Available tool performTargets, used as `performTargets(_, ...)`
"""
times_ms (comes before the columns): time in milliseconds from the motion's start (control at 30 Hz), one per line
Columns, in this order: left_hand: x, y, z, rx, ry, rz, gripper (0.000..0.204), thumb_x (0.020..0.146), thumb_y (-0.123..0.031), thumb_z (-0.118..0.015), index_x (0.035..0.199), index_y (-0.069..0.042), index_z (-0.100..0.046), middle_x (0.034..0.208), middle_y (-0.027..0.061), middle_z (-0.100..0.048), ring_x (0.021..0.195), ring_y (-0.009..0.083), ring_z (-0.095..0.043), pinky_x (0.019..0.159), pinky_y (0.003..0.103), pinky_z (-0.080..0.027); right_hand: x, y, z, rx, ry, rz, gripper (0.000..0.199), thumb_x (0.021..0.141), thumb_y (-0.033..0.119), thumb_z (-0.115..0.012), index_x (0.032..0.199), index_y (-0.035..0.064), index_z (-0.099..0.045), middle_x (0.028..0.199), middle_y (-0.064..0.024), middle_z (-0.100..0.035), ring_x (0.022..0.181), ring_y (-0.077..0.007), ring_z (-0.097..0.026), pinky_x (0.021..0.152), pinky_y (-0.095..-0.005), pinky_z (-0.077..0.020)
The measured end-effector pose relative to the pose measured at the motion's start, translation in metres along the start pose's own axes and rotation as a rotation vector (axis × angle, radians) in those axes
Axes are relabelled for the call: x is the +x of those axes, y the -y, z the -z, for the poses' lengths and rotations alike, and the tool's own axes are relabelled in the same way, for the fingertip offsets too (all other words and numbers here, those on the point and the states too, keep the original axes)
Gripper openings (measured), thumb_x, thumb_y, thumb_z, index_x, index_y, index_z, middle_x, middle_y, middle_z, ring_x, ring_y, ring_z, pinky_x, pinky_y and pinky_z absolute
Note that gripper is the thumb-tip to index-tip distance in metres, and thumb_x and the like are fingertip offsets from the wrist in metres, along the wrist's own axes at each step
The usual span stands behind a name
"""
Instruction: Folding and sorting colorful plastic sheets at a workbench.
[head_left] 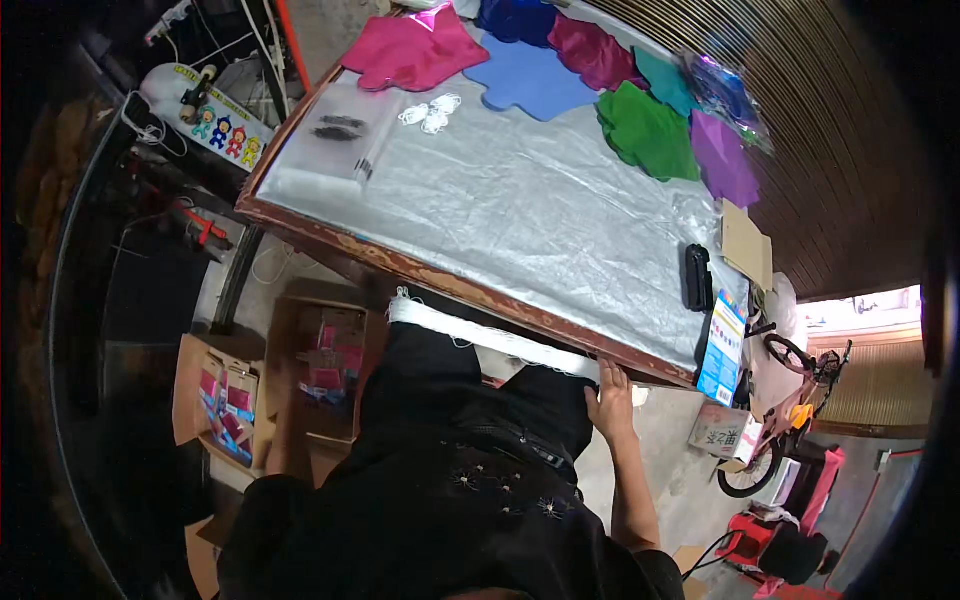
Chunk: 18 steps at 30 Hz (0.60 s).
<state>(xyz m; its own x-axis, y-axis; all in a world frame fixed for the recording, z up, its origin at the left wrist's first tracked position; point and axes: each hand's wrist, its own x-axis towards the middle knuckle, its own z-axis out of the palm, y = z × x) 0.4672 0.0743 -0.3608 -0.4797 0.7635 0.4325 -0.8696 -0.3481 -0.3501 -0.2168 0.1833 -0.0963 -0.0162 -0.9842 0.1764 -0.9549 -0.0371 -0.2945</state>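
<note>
1. We have our right hand (611,400) laid flat, fingers together, on the right end of a white cord bundle (490,337) that runs along the counter's near edge, above our dark lap.
2. Our left hand is out of view, so we cannot tell its state.
3. We judge the step in hand to be steadying or gathering the cord at the counter (340,246) edge. A next move would call for a firm pinch on the strands so they do not slip off the rim.
4. On the silver sheet (520,200) we count about seven coloured cloth pieces (650,130) at the far side: pink, two blue, magenta, teal, green, purple.
5. Near them lies one small heap of white loops (432,112), and to the left a clear bag (335,150) with dark bits inside.
6. One black case (697,277) sits at the right edge.
7. Two open boxes (225,400) stand on the floor, left.
</note>
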Motion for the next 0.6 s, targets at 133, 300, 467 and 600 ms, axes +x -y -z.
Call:
performTargets(133,0.031,-0.050,-0.151,-0.081,1.497,1.780,0.035,0.104,-0.022,-0.062,0.127,0.004,-0.063,0.115,0.0091,-0.067,0.103,0.0161,-0.060,0.093,0.030,-0.049,-0.017,-0.037,-0.010,0.095,-0.035,-0.148,0.017,0.085,-0.001,-0.069,0.102,-0.0029,-0.070,0.104,-0.0201,-0.069,0.110,-0.0406,-0.062,0.095,-0.0488,-0.0475)
performTargets(300,0.111,-0.112,-0.413,-0.976,1.404,1.587,0.024,0.103,-0.011,-0.062,0.121,0.003,-0.066,0.113,0.0070,-0.069,0.102,0.0129,-0.062,0.090,0.026,-0.048,-0.025,-0.056,-0.015,0.042,0.019,-0.153,0.014,0.086,0.000,-0.070,0.100,-0.0018,-0.065,0.099,-0.0173,-0.069,0.108,-0.0376,-0.063,0.091,-0.0458,-0.0491)
performTargets(467,0.113,-0.202,-0.483,-1.332,1.646,1.108,0.025,0.097,-0.008,-0.063,0.121,-0.001,-0.067,0.105,0.0147,-0.071,0.095,0.0235,-0.068,0.084,0.033,-0.053,-0.049,-0.072,-0.011,0.410,0.138,-0.376,0.019,0.091,0.002,-0.068,0.109,-0.0015,-0.065,0.107,-0.0198,-0.069,0.111,-0.0383,-0.062,0.092,-0.0437,-0.0505)
performTargets(600,0.066,-0.243,-0.477,-1.191,1.720,0.860,0.027,0.097,-0.012,-0.061,0.121,-0.002,-0.067,0.095,0.0197,-0.070,0.089,0.0294,-0.071,0.080,0.037,-0.053,-0.048,-0.052,-0.023,0.413,0.008,-0.308,0.032,0.093,0.003,-0.064,0.125,-0.0005,-0.062,0.120,-0.0233,-0.066,0.117,-0.0409,-0.061,0.098,-0.0455,-0.0495)
